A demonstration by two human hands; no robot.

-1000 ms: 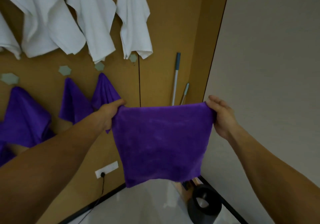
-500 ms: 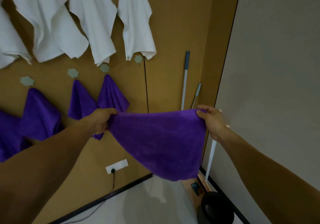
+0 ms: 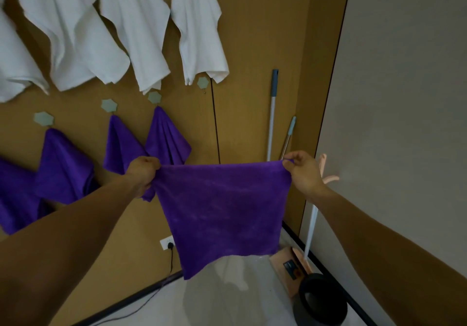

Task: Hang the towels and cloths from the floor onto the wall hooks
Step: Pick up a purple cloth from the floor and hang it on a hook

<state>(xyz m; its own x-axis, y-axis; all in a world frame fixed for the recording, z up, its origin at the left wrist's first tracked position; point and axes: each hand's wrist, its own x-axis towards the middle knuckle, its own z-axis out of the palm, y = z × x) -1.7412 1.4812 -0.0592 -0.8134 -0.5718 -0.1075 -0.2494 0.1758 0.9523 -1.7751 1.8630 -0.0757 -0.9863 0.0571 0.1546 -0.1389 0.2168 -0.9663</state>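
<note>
Head view: one purple cloth (image 3: 222, 209), corners gripped in left hand (image 3: 141, 174) and right hand (image 3: 303, 174); four white towels (image 3: 199, 30) behind.

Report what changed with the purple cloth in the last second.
The purple cloth, sagging and skewed half a second ago, is pulled taut again and hangs flat. The left hand and right hand kept gripping its top corners. The white towels and hung cloths stayed put.
</note>
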